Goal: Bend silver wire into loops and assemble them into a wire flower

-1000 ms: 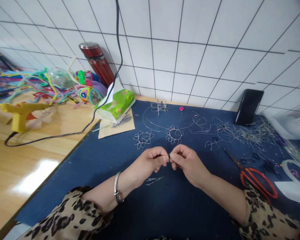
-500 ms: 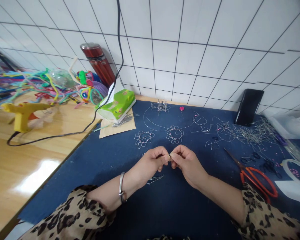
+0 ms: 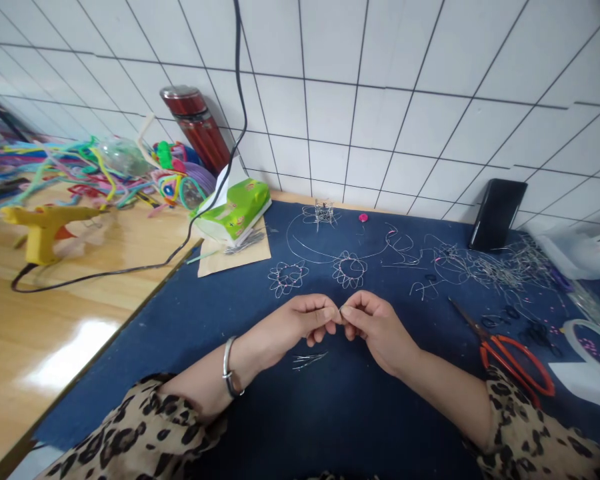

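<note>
Wire flowers (image 3: 351, 278), two, lie beyond two hands (image 3: 296, 327).

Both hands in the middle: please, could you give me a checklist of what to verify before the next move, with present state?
1. Left hand pinched: ok, thumb and fingers closed.
2. Right hand pinched: ok, fingertips close by the left ones.
3. Thin piece between the fingertips, well seated: cannot tell, fingers mostly hide it.
4. Short loose wires apart from the hands: ok, on the blue table cover, nearer the body.
5. Left looped ring and right looped ring uncovered: ok, both show beyond the hands.
6. Scissors clear of the right sleeve: cannot tell, the orange handles show right at its edge.
</note>
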The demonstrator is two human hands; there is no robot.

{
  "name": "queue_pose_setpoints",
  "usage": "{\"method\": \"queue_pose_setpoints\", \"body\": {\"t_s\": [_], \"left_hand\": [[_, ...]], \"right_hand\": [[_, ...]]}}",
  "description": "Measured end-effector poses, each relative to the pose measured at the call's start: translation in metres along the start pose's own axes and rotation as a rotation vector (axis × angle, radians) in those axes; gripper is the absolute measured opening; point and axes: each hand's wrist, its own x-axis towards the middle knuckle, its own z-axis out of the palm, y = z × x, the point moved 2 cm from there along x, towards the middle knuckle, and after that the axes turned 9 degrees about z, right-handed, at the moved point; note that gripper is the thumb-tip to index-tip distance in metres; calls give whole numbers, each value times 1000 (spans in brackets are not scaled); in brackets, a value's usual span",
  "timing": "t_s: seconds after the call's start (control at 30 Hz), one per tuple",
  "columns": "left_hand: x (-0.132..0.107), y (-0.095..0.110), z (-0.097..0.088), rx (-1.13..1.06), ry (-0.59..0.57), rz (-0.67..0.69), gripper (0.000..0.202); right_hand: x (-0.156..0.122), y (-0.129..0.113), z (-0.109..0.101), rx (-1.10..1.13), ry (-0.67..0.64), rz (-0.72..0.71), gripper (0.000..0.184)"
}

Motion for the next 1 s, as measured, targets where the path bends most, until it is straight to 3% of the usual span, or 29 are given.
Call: {"method": "queue_pose_setpoints", "body": {"t_s": [0.27,0.77,0.9,1.0], "left_hand": [[1,-1,-3,121,77,21,13],[6,-14,9,27,190,111,13],[3,2,-3,142,55,87,11],[-4,23,-21,374,-82,153,8]], "right_hand": [[1,2,0,-23,15,-3,13],[4,8,1,-29,50,-68,14],[2,5,3,-103,-13,-49,14],[-2,4,8,-393,-83,-88,9]]}}
